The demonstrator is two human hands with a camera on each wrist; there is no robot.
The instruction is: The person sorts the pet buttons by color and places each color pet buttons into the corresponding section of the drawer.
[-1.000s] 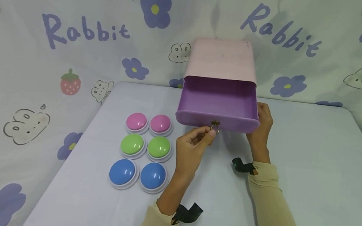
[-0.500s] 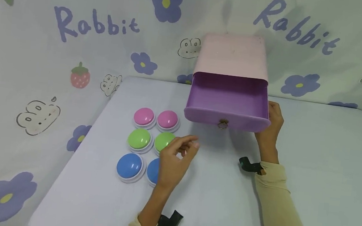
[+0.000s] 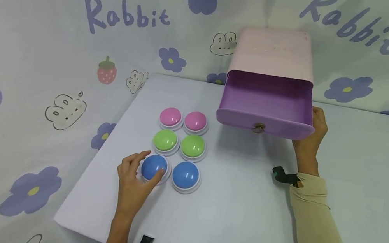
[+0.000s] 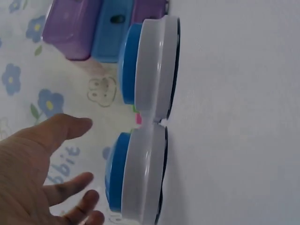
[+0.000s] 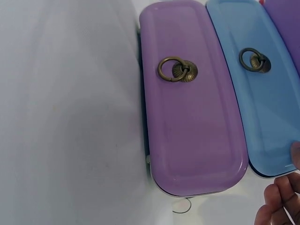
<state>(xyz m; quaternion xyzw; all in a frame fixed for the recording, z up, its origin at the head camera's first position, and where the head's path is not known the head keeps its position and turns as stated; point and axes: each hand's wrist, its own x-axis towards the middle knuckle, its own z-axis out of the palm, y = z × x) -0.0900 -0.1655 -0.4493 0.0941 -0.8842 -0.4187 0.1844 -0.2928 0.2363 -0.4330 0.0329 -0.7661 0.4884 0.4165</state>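
My left hand is beside the left blue push button, thumb and fingers spread around its dome. The left wrist view shows a gap between this hand and the blue dome. A pink cabinet stands at the back with its purple top drawer pulled out; no object shows inside. A brass ring pull hangs on its front. My right hand holds the cabinet's right side. In the right wrist view its thumb lies at the edge of the blue middle drawer.
Beside it sits the other blue button. Behind these are two green buttons and two pink buttons, all on the white table. A lower purple drawer is closed. A printed cloth hangs behind.
The left hand has let go of the ring pull and moved left and nearer to the left blue button. The drawer stays out. The right hand stays at the cabinet; the head view has shifted.
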